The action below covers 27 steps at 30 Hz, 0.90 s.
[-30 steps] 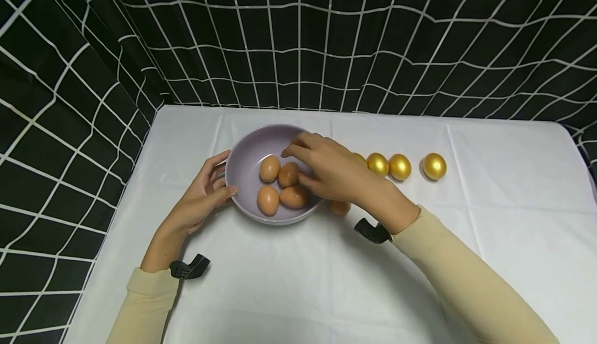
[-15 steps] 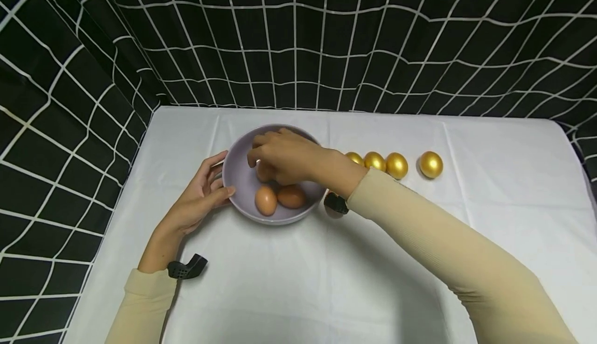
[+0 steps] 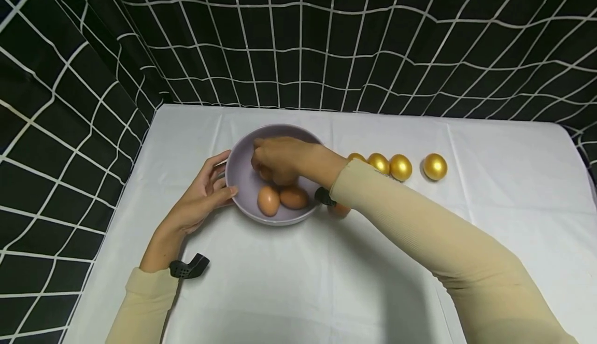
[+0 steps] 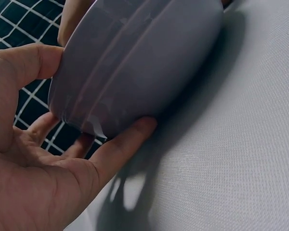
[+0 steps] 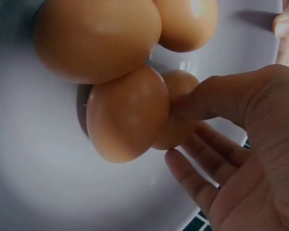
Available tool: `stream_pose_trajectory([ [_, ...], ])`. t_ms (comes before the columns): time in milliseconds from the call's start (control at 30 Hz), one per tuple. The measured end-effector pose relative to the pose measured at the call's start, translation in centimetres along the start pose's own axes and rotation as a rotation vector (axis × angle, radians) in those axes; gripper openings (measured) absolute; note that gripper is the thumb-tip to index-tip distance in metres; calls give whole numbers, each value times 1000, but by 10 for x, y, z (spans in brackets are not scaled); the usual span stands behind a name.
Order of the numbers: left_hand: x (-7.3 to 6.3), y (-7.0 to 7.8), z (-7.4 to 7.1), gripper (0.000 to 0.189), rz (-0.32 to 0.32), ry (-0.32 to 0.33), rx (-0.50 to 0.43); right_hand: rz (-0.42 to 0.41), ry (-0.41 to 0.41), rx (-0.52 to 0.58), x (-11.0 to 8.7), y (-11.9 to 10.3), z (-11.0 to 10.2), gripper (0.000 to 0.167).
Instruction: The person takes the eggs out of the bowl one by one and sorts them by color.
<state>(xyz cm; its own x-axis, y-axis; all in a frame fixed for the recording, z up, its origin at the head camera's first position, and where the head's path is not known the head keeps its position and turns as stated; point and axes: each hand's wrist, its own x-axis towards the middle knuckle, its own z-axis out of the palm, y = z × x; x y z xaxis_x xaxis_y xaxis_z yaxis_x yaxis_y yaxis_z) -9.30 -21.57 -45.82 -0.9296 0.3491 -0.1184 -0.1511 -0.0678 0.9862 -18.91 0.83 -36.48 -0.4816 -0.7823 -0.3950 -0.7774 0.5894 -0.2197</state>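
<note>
Egg (image 5: 172, 129) in downturned right hand (image 3: 279, 160)

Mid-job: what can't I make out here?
Head: the right hand hides most of the brown oval egg at its fingers; the beige fabric sleeve partly covers the leftmost shiny gold ball.
Left wrist: the wall of the glossy lilac round bowl hides its inside; the top edge cuts it off.
Right wrist: the thumb and a nearer egg partly hide that egg; the top edge cuts off two others.

The left sleeve (image 3: 146, 305) and right sleeve (image 3: 415, 232) were beige, the right finely ribbed and creased; a black angled device (image 3: 189, 267) sat at the left wrist, a second black device (image 3: 324, 197) at the right
</note>
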Motion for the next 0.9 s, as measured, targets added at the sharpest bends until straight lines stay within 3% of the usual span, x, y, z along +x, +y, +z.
stream_pose_trajectory([
  [300, 2, 0, 0, 84, -5, 1, 5, 35, -2, -4, 2, -3, -1, 35],
  [600, 5, -5, 5, 84, -13, -4, -7, 37, -28, 7, 1, -2, 6, 27],
  [900, 3, -2, 1, 85, -13, 17, -4, -16, 112, 84, -3, 2, 3, 33],
])
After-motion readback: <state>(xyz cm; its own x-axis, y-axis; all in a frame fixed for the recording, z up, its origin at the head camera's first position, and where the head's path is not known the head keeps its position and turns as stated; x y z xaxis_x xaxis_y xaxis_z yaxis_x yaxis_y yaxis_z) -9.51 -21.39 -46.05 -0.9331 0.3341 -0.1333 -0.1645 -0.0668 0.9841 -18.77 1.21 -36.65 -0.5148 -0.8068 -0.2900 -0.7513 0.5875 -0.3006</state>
